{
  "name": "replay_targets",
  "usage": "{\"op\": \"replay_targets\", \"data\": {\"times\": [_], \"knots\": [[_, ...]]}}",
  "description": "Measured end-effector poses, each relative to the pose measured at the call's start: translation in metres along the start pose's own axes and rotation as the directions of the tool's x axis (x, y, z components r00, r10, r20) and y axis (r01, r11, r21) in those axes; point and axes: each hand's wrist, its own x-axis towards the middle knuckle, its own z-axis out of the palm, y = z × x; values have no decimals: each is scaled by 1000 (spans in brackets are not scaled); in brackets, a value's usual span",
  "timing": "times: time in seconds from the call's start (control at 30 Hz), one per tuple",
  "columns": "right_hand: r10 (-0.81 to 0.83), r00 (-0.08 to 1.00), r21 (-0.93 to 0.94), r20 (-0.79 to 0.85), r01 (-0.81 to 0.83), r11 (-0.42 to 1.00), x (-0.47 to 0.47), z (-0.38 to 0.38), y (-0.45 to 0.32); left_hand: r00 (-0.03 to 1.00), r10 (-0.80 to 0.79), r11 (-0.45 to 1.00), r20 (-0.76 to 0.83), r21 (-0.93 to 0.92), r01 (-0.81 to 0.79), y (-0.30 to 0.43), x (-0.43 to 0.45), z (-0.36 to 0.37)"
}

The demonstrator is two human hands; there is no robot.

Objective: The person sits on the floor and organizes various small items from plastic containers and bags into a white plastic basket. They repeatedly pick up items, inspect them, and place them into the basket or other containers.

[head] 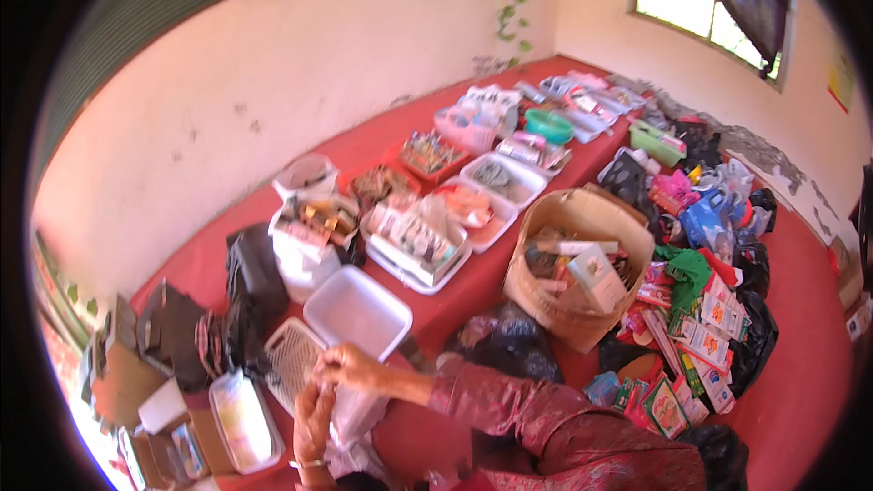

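Both my hands meet low in the picture, left of centre, over a thin whitish plastic bag (356,412). My right hand (351,367) has its fingertips pinched together at the top of the bag. Just below it, my left hand (314,416), with a bracelet at the wrist, also grips the gathered plastic. The fingers partly hide where the bag is held. Beyond my hands lies a shallow white tray (358,310) with nothing visible in it. A perforated light basket (294,358) sits to its left, partly behind my hands.
Trays of small goods, including a white tray (508,181), line the red platform (436,310). A big cardboard box (539,286) holds mixed items. Packets and bags (709,327) are piled at the right. Left are a black bag (256,269) and a white tray (245,423).
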Motion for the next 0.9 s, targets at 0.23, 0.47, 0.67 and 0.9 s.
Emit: {"op": "replay_targets", "data": {"times": [0.23,0.47,0.67,0.9], "knots": [[100,982,147,-162,-76,986,-3,1,-1,968,-252,934,6,-259,245,-36,-2,-24],[-10,984,-206,-178,-27,978,-5,10,-9,952,-278,883,-129,-425,200,-24,-9,-31],[-261,910,-530,-322,55,846,4,-20,-6,896,-78,981,-436,128,148,-20,-9,-53],[-13,963,-338,-271,-83,937,-2,-21,-4,882,-84,953,-463,221,207,-30,-16,-68]]}}
